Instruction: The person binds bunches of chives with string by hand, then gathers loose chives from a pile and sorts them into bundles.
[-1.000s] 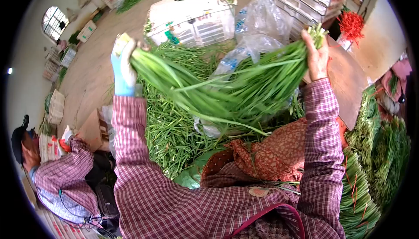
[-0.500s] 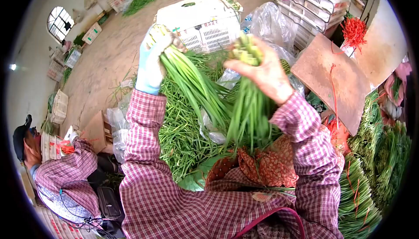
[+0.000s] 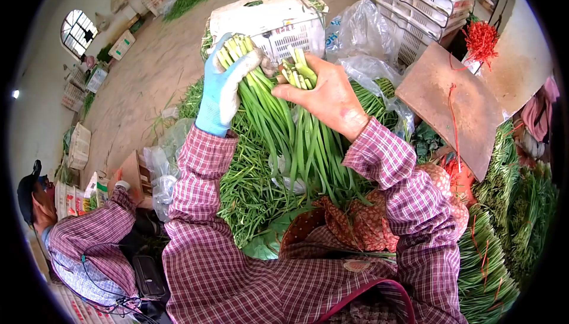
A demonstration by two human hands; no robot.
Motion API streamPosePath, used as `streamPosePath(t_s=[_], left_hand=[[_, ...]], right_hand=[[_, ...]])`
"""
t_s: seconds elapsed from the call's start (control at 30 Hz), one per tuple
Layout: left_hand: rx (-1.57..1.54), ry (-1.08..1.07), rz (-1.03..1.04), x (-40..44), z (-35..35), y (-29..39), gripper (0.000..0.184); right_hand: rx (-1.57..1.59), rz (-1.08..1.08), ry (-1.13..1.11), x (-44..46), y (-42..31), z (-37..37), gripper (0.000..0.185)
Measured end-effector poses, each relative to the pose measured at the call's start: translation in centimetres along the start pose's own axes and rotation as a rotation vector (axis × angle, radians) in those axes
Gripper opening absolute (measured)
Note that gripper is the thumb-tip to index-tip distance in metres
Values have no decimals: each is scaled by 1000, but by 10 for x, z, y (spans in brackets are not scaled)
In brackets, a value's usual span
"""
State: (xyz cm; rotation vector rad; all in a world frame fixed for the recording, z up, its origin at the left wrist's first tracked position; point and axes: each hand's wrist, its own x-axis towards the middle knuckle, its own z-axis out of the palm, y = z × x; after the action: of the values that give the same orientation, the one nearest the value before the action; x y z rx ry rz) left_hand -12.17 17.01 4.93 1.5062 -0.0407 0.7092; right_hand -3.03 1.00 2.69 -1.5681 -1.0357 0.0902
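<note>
Blue-and-white gloved left hand [image 3: 228, 84] clamped on a chive-like bunch [image 3: 264, 96]; bare right hand [image 3: 332, 93] wrapped round a second bunch [image 3: 309, 137], just beside it, pale ends up. Step: likely matching bunches; next move seems to need levelled stem ends. Loose greens [image 3: 246, 191] below, white plastic crate [image 3: 296, 41] beyond.

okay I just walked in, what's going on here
The person's gloved left hand holds a bunch of long green stalks, and the bare right hand holds a second bunch close beside it. Both hang over a heap of loose greens. A white crate stands beyond the heap, and more greens lie to the right.
</note>
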Motion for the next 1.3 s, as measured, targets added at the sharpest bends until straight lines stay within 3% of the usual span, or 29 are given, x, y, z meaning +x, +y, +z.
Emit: streamPosePath(t_s=[0.13,0.2,0.27,0.4,0.47,0.53,0.6,0.67,0.77,0.9,1.2,1.27,1.3], left_hand=[[58,41,42,2,-2,-10,22],[-26,2,-11,2,-8,-12,41],[17,-41,-52,0,-12,-10,44],[139,-200,-101,-3,-21,-15,48],[175,-179,-81,-7,-25,-14,45],[117,-309,-150,-11,-33,-13,37],[124,-315,-94,-6,-43,-15,31],[-35,-190,-110,-12,-49,-17,31],[-137,-169,-106,-17,-39,-13,29],[-256,-195,-96,-17,-28,-14,26],[-215,-270,-114,-17,-30,-20,25],[-192,-287,-127,-16,-37,-22,25],[-144,-277,-124,-16,-39,-23,25]], right_hand=[[-11,-12,53,-1,1,10,37],[-49,13,35,1,0,9,34],[-32,37,8,1,-6,2,32],[-68,161,-235,3,-10,-17,32],[43,365,-439,2,-8,-29,37],[106,308,-444,-3,-4,-35,37],[206,175,-425,-15,-10,-40,35],[329,272,-585,-20,-8,-40,44],[66,198,-391,-17,0,-19,48],[114,146,-188,-7,18,9,46],[60,250,-329,-3,20,1,41],[-13,541,-443,-3,12,-13,32],[41,485,-457,-5,9,-19,23]])
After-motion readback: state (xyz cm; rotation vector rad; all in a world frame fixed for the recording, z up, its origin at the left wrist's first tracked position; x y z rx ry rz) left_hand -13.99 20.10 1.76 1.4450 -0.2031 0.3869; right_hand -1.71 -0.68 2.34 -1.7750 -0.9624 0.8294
